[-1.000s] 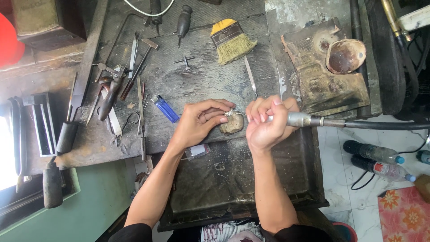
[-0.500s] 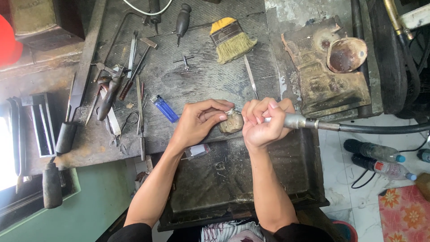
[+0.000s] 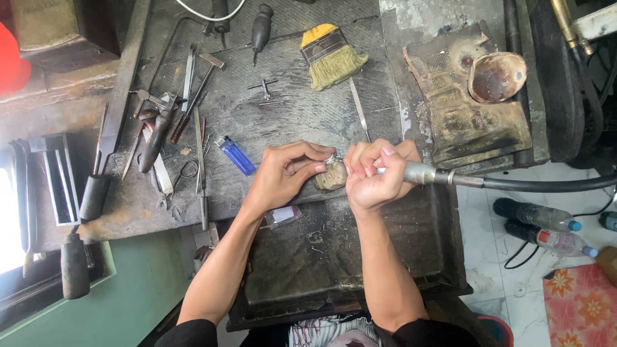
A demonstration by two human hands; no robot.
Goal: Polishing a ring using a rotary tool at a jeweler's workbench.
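My left hand (image 3: 286, 175) pinches a small silver ring (image 3: 330, 158) against a worn wooden bench peg (image 3: 331, 178) at the workbench's front edge. My right hand (image 3: 373, 177) is closed around the metal handpiece (image 3: 419, 173) of a rotary tool, whose black flexible shaft (image 3: 540, 184) runs off to the right. The tool's tip is hidden behind my fingers, close to the ring. Both hands nearly touch above the peg.
A blue lighter (image 3: 235, 155), files and pliers (image 3: 160, 128), a yellow-handled brush (image 3: 329, 56), a thin metal tool (image 3: 358, 109) and a shell dish (image 3: 496, 77) on a charred block lie on the bench. A dark catch tray (image 3: 308, 276) sits below. Bottles (image 3: 536, 218) lie on the floor.
My right hand with the handpiece has shifted slightly left, closer to the ring. My left hand has held its place.
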